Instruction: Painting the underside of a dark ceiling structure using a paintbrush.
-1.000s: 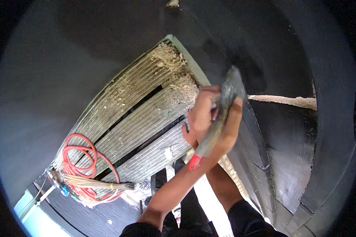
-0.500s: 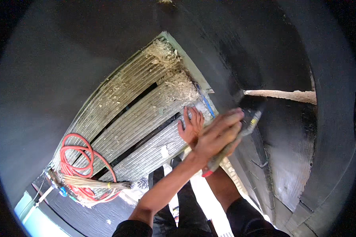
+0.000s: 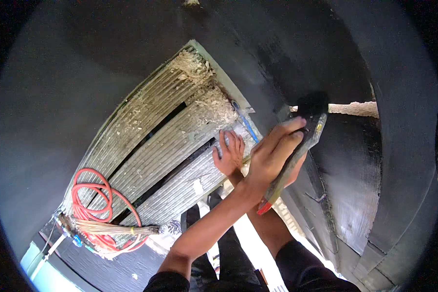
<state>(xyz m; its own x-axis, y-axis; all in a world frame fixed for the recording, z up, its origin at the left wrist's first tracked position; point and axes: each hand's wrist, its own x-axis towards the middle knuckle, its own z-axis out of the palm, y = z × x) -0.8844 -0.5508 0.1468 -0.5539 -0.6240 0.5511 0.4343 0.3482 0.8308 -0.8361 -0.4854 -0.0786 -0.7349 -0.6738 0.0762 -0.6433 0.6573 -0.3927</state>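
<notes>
My left hand is closed round the worn handle of a paintbrush with a red handle end. Its broad dark bristles press against or hover close to the black-painted wall, beside a pale unpainted strip; contact is hard to make out. Crossing beneath the left arm, my right arm reaches leftward. My right hand rests palm down with fingers apart on the ribbed grey slats. A thin blue tool or stick lies along the slats' right edge near it.
Pale flakes and debris cover the far end of the slats, and dark gaps run between the boards. At the lower left lie a coiled red hose and a stick broom. Black curved walls enclose the slats.
My left hand has swung the brush up, and its bristles now overlap the pale strip. The right hand stays on the slats, while the whole view has shifted slightly.
</notes>
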